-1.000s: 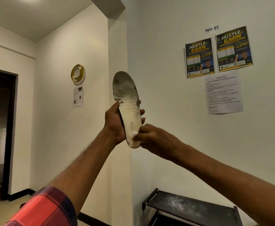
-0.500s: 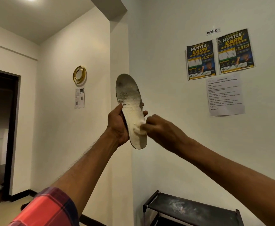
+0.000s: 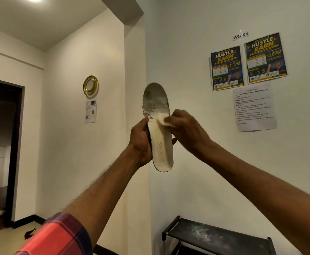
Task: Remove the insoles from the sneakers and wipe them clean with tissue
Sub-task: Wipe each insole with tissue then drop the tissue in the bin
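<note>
Tissue (image 3: 164, 121) pinched in right hand (image 3: 187, 132) moved up insole (image 3: 161, 150); left hand (image 3: 140, 142) grips it.

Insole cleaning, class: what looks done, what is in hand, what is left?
Done: one insole is out of its sneaker, its heel half paler. In hand: the left hand grips it upright; the right hand presses tissue at mid-length. Left: the grey, stained toe end; no second insole shows.
</note>
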Demonstrator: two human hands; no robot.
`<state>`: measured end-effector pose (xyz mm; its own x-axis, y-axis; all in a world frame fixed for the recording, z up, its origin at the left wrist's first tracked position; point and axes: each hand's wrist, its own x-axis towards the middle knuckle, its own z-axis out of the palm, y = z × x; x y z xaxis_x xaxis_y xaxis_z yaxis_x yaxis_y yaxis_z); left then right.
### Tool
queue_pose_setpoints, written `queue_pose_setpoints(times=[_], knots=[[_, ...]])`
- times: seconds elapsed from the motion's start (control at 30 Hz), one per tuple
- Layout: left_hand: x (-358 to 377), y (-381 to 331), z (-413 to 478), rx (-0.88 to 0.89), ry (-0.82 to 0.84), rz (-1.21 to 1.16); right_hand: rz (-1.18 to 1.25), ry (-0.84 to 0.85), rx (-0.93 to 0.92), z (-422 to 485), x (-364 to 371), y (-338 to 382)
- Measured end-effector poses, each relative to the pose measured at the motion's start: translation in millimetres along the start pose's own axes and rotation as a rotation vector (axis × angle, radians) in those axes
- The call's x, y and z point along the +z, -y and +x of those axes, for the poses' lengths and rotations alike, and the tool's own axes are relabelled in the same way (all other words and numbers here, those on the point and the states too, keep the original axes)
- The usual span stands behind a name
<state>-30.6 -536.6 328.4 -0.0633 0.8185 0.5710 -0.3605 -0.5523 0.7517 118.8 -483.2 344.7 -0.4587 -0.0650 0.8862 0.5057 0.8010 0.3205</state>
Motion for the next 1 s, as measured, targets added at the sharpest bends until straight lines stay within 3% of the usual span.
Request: queue_pose_setpoints(times=[0.07,0.17,0.3,0.43,0.57,0.67,0.8,0.93,1.0], knots=[[2,2,0,-0.027,0.034,-0.003,-0.022,-0.07,0.061,4,-4,-4],[4,1,-1,-0.038,0.04,-0.014,-0.086,0.067,-0.113,3,-7,2],[6,1,-5,-0.102,0.077,-0.006,-0.048,-0.161,0.082,17,-14,-15],[11,-1,-6,-0.132,0.101,-0.02,-0.097,-0.004,-0.102,19,-20,-7],[14,0,-8,-0.169,0.142,0.018,-0.053,-0.219,0.089,32,-28,-20],[15,1,-8,-0.172,0.158,0.018,-0.122,-0.094,-0.048,33,-29,-15],[12,2,-9,-0.184,0.186,0.054,-0.081,-0.229,0.072,41,-34,-25],[12,2,-9,-0.175,0.19,0.062,-0.12,-0.109,-0.079,43,-33,-14],[12,1,-9,-0.175,0.192,0.078,-0.058,-0.229,0.034,50,-33,-19]])
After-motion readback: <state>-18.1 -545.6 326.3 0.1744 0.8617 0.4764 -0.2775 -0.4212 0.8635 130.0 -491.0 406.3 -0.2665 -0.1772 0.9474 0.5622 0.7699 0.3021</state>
